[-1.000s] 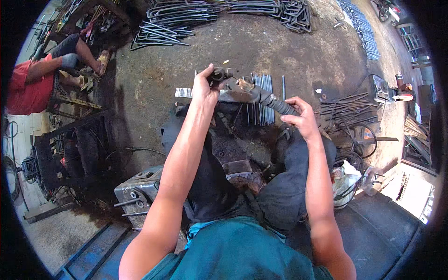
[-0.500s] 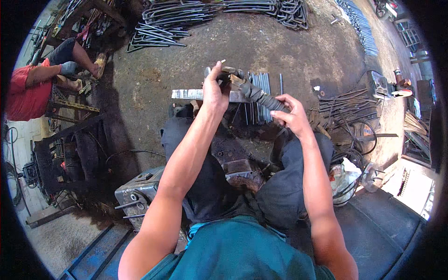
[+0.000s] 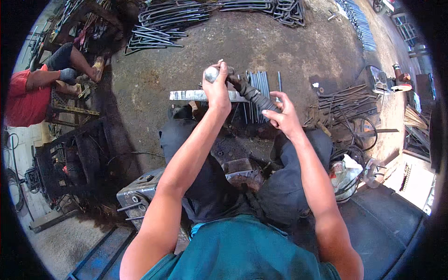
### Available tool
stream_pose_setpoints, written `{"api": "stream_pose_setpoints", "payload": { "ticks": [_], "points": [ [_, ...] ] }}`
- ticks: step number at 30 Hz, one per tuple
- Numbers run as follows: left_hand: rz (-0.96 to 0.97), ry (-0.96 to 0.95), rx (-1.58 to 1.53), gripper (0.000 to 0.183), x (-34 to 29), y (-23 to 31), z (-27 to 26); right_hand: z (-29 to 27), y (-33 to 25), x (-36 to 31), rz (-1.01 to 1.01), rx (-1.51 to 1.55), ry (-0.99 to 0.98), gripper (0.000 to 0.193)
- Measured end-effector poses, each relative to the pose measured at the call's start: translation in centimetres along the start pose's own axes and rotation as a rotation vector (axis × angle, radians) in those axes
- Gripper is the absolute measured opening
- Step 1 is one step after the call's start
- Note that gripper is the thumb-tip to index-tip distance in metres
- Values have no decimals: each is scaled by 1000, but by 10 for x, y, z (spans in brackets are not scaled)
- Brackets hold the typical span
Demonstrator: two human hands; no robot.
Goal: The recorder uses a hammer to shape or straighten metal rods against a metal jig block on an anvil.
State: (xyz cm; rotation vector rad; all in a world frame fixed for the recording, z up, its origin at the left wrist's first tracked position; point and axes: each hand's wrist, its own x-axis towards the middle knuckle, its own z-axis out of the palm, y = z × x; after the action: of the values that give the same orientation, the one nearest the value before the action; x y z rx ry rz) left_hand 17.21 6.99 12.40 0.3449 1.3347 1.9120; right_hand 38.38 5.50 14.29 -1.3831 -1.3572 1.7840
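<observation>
I hold a hammer (image 3: 254, 95) over a pale flat metal bar (image 3: 186, 95). My left hand (image 3: 217, 91) is closed about its head, and a round shiny face of the head shows beside the fingers. Dark wrapping covers the handle, which slants down to the right. Around the end of that handle my right hand (image 3: 286, 117) is curled, thumb on the near side. Behind the handle lies a row of straight grey rods (image 3: 261, 81), partly hidden by it. The bar runs behind my left wrist, so its middle is out of sight.
Bent rods (image 3: 175, 16) lie piled at the far side. Rusty rods (image 3: 345, 105) and looped black cable (image 3: 366, 135) lie to the right. A metal machine block (image 3: 140, 191) stands by my left elbow. Another person in red (image 3: 32, 95) sits at the left.
The hammer head has turned in my left hand, bringing its round face into view. My right hand has shifted slightly left with the handle.
</observation>
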Motion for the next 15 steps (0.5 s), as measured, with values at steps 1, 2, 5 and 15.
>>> {"api": "stream_pose_setpoints", "payload": {
  "ticks": [1,2,5,15],
  "points": [
    [-48,8,-28,23,-1,3,2,2,1,0,-20,26,5,67],
    [-97,16,-57,24,-1,6,3,4,2,1,-41,51,10,69],
    [-141,18,-90,24,0,7,4,11,6,-1,-62,63,42,66],
    [-223,-120,-301,30,12,8,-1,37,20,-7,-384,-84,195,57]
  ]
}}
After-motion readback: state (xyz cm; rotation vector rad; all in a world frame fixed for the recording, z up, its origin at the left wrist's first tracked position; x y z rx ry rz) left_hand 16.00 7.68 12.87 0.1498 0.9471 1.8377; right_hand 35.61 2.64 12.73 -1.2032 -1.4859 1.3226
